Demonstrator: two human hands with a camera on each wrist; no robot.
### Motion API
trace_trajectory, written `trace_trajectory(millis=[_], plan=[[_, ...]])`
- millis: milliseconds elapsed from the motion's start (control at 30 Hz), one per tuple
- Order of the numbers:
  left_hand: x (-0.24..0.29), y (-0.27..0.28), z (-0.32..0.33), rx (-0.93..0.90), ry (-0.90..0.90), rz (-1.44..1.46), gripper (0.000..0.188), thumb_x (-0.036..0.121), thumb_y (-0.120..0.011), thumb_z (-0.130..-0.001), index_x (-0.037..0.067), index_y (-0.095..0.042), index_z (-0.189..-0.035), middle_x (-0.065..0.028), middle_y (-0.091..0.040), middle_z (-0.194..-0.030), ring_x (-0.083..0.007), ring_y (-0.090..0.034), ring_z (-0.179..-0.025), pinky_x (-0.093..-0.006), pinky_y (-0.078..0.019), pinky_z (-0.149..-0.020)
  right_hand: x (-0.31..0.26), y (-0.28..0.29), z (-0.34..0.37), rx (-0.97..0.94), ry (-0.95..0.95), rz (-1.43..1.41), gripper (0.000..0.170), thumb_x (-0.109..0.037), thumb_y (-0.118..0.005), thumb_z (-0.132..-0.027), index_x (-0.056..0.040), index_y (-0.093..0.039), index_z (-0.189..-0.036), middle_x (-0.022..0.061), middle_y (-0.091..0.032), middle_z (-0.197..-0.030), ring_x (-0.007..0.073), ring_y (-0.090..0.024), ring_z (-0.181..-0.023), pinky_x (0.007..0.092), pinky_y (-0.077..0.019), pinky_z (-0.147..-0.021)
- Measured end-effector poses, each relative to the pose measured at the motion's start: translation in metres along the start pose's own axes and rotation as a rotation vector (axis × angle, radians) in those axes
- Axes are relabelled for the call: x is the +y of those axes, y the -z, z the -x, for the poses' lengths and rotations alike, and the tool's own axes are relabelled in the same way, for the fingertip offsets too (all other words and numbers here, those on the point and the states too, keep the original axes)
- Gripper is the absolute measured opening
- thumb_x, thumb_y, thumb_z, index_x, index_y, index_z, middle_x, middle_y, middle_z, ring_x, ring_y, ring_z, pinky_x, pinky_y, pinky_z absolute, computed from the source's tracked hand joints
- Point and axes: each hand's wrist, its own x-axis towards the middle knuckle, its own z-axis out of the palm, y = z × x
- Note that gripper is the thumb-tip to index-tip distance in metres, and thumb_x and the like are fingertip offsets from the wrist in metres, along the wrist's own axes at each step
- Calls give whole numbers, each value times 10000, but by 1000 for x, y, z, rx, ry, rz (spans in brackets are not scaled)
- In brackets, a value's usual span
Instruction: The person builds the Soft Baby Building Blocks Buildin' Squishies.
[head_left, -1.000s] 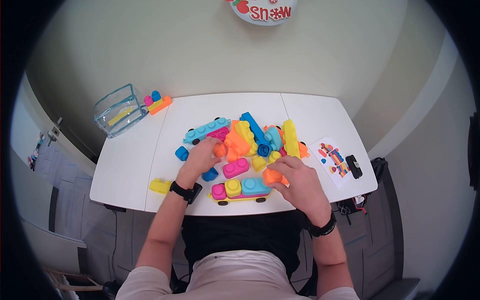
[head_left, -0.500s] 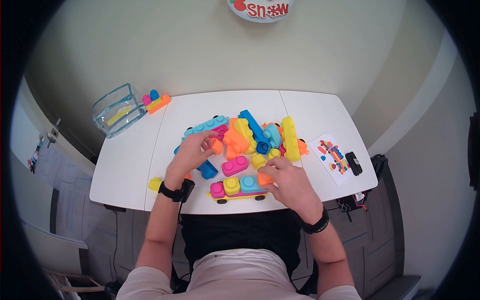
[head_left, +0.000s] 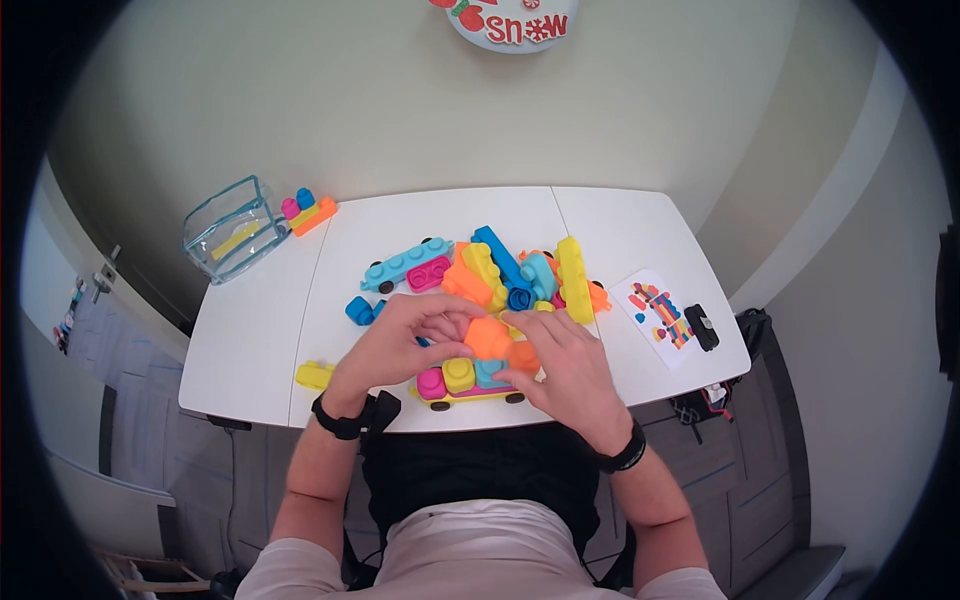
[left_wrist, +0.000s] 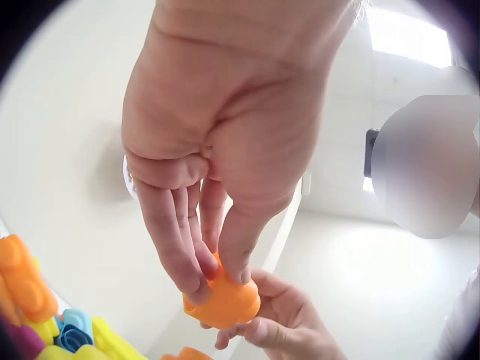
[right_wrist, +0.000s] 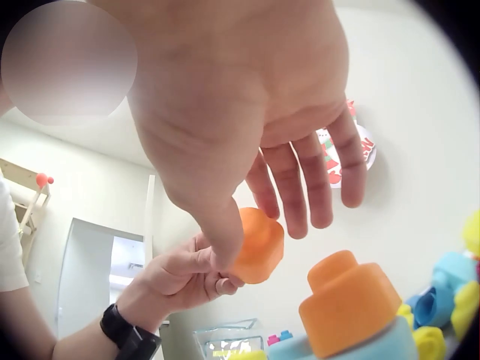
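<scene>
My left hand (head_left: 425, 335) pinches an orange block (head_left: 487, 338) between thumb and fingertips, above a toy car made of blocks. The same block shows clearly in the right wrist view. My right hand (head_left: 565, 365) reaches in from the other side, its fingers mostly straight, fingertips right at the held block. Under that hand, a second orange block (right_wrist: 349, 304) sits on a light-blue block (head_left: 490, 373) of the car. Beside it on the yellow wheeled base (head_left: 418, 394) are a yellow block (head_left: 458, 374) and a pink block (head_left: 430, 382).
Behind the hands is a pile of loose blocks, with a light-blue wheeled base (head_left: 405, 263) and a long yellow block (head_left: 573, 280). A printed picture sheet (head_left: 640, 300) and a black case (head_left: 703, 327) lie right. A clear bag (head_left: 230, 265) and a small block stack (head_left: 315, 215) stand far left.
My left hand has picked up an orange block near the pile and carried it right, over the car. My right hand has let go of the other orange block, now on the light-blue one.
</scene>
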Motion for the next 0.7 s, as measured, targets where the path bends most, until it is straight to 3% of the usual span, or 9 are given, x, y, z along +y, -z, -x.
trace_trajectory(millis=[200,367,533,600,700], plan=[[-5,-10,-4,-25,87,8,515,-29,-905,-870,27,-757,-1360,-65,-794,-1040,-110,-779,-937,-262,-635,-905,5,-3,3,11,-51,-57,558,-268,-894,-885,-88,-678,-1367,91,-751,-1168,304,-712,-1083,420,-580,-881],[18,-14,-2,-21,32,-418,573,253,-1010,-793,53,-780,-1279,-55,-817,-992,-175,-795,-905,-318,-619,-809,6,-6,1,64,51,-99,467,-232,-862,-898,-81,-710,-1314,92,-753,-1193,306,-707,-1075,419,-582,-863],[10,-19,-1,-37,85,-557,555,406,-1004,-779,66,-802,-1167,-68,-825,-965,-222,-803,-895,-326,-606,-775,7,-11,3,-22,60,-54,436,-233,-818,-910,-73,-727,-1306,84,-748,-1216,292,-688,-1085,425,-570,-873],[9,-20,-1,-63,124,-595,546,437,-993,-786,68,-808,-1143,-76,-826,-964,-232,-805,-898,-322,-608,-775,6,-13,5,-74,14,-47,447,-219,-814,-903,-74,-746,-1320,102,-749,-1198,309,-666,-1134,448,-528,-1004],[4,-22,-1,-82,138,-656,552,485,-968,-799,71,-814,-1132,-78,-830,-970,-241,-808,-897,-334,-612,-774,9,-20,7,-101,20,2,445,-239,-801,-913,-88,-746,-1328,95,-737,-1235,302,-650,-1183,462,-467,-1076]])
